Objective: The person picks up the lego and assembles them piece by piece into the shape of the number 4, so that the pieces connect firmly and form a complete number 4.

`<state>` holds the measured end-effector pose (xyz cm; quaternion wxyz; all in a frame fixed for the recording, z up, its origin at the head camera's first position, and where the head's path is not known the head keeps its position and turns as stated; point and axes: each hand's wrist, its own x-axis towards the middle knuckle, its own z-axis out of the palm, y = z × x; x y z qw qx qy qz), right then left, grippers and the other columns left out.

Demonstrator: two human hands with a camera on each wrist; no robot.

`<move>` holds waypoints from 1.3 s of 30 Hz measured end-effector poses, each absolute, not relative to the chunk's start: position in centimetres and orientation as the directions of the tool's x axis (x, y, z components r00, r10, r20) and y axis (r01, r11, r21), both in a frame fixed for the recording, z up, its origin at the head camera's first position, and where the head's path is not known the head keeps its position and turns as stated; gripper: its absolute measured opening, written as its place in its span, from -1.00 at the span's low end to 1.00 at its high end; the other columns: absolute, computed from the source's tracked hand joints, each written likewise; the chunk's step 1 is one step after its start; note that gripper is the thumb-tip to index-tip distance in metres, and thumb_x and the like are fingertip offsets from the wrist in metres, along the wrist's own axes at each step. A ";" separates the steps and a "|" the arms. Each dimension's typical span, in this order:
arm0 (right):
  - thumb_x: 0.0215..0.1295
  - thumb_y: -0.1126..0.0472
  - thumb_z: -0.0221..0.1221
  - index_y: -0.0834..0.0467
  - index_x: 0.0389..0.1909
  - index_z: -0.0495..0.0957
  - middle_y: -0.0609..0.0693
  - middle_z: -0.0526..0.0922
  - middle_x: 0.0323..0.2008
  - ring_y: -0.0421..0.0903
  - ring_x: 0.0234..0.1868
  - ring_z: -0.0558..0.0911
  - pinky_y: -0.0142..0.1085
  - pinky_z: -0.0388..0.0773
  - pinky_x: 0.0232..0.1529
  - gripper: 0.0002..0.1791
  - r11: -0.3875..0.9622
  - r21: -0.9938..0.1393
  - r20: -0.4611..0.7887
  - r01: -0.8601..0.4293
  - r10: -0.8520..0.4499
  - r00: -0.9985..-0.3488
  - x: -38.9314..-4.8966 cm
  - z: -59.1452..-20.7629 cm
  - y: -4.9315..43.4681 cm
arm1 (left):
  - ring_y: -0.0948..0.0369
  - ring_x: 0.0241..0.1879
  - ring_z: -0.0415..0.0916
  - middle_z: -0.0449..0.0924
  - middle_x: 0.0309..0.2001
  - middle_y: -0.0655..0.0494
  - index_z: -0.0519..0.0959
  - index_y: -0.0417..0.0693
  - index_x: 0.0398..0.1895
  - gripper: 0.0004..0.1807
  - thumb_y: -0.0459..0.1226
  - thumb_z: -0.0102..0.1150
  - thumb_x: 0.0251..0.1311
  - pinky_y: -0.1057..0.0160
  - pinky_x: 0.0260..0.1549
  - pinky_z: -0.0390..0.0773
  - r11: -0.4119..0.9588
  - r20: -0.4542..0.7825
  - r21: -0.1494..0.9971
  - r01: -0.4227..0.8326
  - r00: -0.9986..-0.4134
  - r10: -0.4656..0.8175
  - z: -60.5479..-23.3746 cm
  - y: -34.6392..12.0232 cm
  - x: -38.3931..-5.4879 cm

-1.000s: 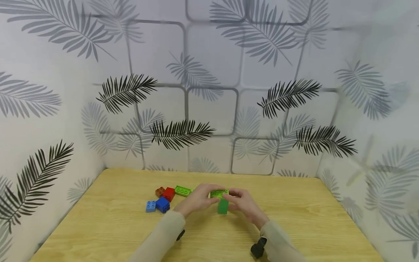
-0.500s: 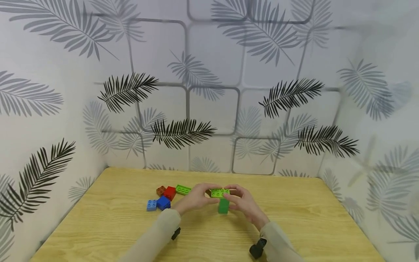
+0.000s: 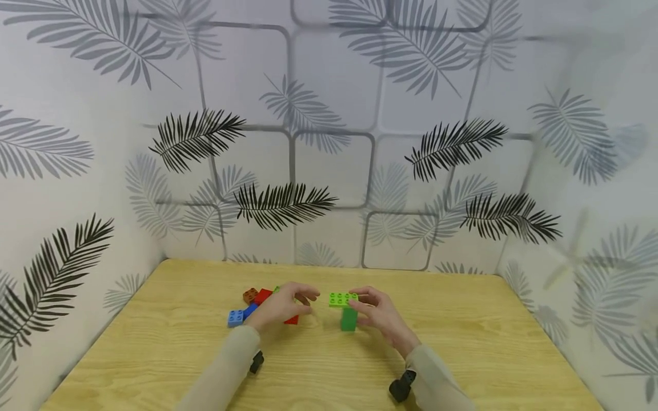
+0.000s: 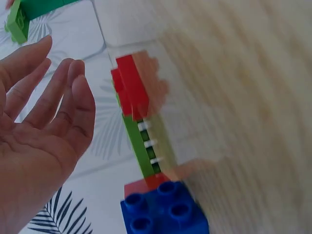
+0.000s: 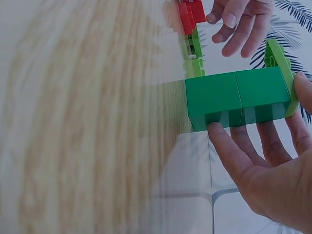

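My right hand [image 3: 382, 319] holds a small tower of building bricks standing on the table. Two dark green bricks [image 5: 214, 100] form its column, and a lime green plate [image 3: 340, 299] lies across the top, overhanging to the left. The right thumb touches the plate while the fingers lie along the column's side. My left hand [image 3: 280, 308] is apart from the tower, above the loose bricks, its fingers loosely bent and holding nothing. Near it is a red brick [image 3: 292, 320], partly hidden in the head view; the left wrist view shows this red brick [image 4: 132, 87] near another lime plate [image 4: 139, 146].
Left of the left hand lie a light blue brick [image 3: 236, 318], a dark blue brick [image 3: 250, 310], a second red brick [image 3: 263, 296] and an orange-brown brick [image 3: 250, 295]. A leaf-patterned wall [image 3: 329, 240] stands behind the wooden table [image 3: 462, 342].
My left hand has let go of the lime plate and moved left to the loose bricks. A red brick beneath it has come into view. The right hand stays at the tower.
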<state>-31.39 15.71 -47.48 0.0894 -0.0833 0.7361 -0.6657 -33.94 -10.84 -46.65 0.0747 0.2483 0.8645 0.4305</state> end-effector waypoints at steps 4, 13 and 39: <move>0.35 0.12 0.24 0.23 0.23 0.46 0.17 0.51 0.09 -0.08 -0.01 0.61 -0.03 0.62 0.03 -0.51 0.097 -0.995 -0.031 0.008 -0.242 -0.970 -31.4 -47.4 15.8 | 0.02 0.08 0.51 0.61 0.11 0.00 0.58 -0.11 0.17 -0.60 -0.38 0.23 0.25 -0.03 0.07 0.53 0.552 0.097 0.759 0.345 -0.898 0.429 -46.5 -11.7 -34.3; 0.35 0.10 0.24 0.23 0.23 0.47 0.16 0.51 0.08 -0.11 -0.04 0.61 -0.01 0.61 0.04 -0.50 0.090 -0.996 -0.032 0.010 -0.241 -0.970 -31.5 -47.6 15.9 | -0.08 0.20 0.46 0.61 0.10 -0.06 0.66 -0.15 0.03 -0.58 -0.58 0.14 0.10 0.02 -0.06 0.55 0.705 0.110 0.631 0.324 -0.937 0.332 -46.5 -12.9 -35.3; 0.29 -0.01 0.28 0.18 0.24 0.46 0.20 0.49 0.14 -0.08 0.03 0.61 -0.03 0.61 0.05 -0.42 0.089 -0.996 -0.035 0.013 -0.255 -0.966 -31.7 -48.1 16.3 | -0.02 -0.04 0.56 0.71 -0.10 0.08 0.72 0.04 -0.28 -0.69 -0.51 0.41 -0.08 -0.12 0.02 0.17 0.843 0.101 0.473 0.257 -0.966 0.238 -47.4 -12.8 -37.4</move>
